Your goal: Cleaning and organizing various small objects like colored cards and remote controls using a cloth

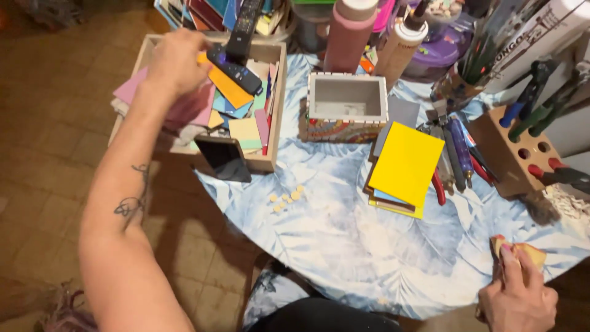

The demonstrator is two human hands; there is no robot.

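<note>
Right hand (518, 294) pinches a small yellow-orange, pink-edged piece (521, 252).

Left hand (175, 61) reaches far forward, fingers curled; right hand (516, 295) closed, low.

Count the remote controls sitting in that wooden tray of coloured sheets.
2: one black remote lies across the coloured sheets beside the left hand; a longer one leans over the wooden tray back edge. Others may be buried.

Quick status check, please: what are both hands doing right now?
Left hand reaching into the wooden tray of coloured sheets. Right hand gripping a yellow piece. Remote control lies beside the left hand.
</note>
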